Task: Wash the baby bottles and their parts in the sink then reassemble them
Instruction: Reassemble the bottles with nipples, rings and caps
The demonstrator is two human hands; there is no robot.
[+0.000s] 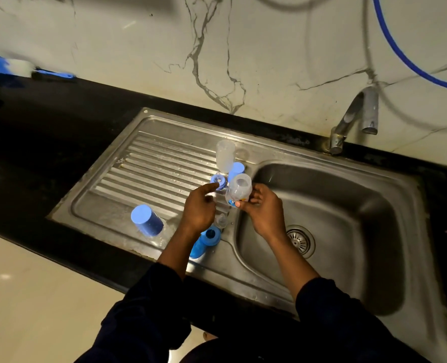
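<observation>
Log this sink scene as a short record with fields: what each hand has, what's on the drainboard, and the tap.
right hand: grips clear plastic baby bottle
left hand: beside blue ring collar, grip unclear
ribbed steel drainboard: second clear bottle; blue plastic cap, open end down
chrome tap: no water visible

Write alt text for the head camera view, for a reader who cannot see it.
A person's right hand holds a clear baby bottle at the edge of a steel sink, while the left hand reaches toward a blue ring with a teat on the drainboard. Another clear bottle and a blue cap stand nearby.
</observation>
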